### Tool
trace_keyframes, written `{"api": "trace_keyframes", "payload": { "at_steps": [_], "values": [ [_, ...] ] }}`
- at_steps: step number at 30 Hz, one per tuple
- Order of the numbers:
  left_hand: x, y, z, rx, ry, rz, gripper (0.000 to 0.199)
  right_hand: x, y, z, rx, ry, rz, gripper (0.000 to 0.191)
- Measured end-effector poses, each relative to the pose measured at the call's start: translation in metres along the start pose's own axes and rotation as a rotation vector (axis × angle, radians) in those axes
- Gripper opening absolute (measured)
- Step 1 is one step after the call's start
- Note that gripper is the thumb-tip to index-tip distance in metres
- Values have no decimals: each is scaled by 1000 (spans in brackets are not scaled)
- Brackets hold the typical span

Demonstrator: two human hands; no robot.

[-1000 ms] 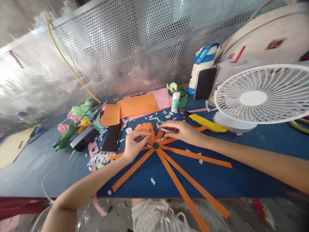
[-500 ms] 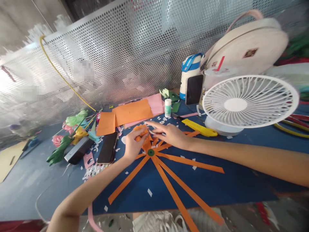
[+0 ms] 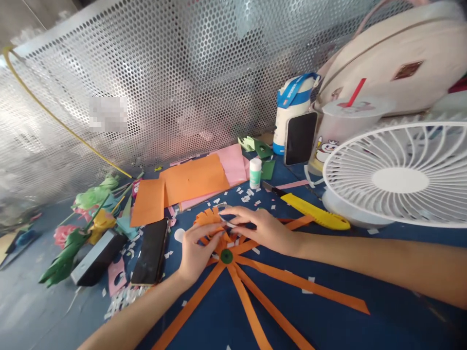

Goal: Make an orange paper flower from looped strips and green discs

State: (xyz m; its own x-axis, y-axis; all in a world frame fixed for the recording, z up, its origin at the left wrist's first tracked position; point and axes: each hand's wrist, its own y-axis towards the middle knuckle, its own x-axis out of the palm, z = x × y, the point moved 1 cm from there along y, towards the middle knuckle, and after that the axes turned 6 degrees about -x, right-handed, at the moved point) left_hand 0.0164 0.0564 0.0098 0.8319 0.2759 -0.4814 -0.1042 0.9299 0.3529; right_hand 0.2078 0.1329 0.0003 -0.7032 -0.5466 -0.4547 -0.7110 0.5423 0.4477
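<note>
Orange paper strips [image 3: 310,288] fan out over the blue table from a green disc [image 3: 226,256]. Beyond the disc, some strips bend up into an orange curled paper piece [image 3: 207,217]. My left hand [image 3: 199,250] pinches the near side of this piece between thumb and fingers. My right hand [image 3: 264,231] is just to its right, thumb and fingertips drawn together at a thin white bit by the orange paper. How that bit is held is partly hidden by the fingers.
Behind my hands stand a glue stick [image 3: 255,173] and orange sheets [image 3: 195,179]. A yellow cutter [image 3: 316,212] and white fan [image 3: 401,180] are at right. A black phone [image 3: 150,253] and paper flowers [image 3: 97,218] lie left. Paper scraps surround them.
The view has moved closer and tilted, so the table items appear larger and lower. Both hands remain at the curled orange paper, with little change in their grip.
</note>
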Motion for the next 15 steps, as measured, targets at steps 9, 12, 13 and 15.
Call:
{"api": "trace_keyframes", "payload": {
  "at_steps": [9, 12, 13, 15],
  "values": [
    [-1, -1, 4, -1, 11, -74, 15, -2, 3, 1, -20, 38, 16, 14],
    [-1, -2, 1, -36, -14, -62, 14, -4, 4, 0, -26, 62, 22, 8],
    [-1, -2, -1, -51, -28, -52, 13, -5, 4, 0, -28, 54, 32, 7],
    [-1, 0, -3, -91, -66, -20, 13, -5, 5, 2, -24, 40, 54, 7]
  ]
}}
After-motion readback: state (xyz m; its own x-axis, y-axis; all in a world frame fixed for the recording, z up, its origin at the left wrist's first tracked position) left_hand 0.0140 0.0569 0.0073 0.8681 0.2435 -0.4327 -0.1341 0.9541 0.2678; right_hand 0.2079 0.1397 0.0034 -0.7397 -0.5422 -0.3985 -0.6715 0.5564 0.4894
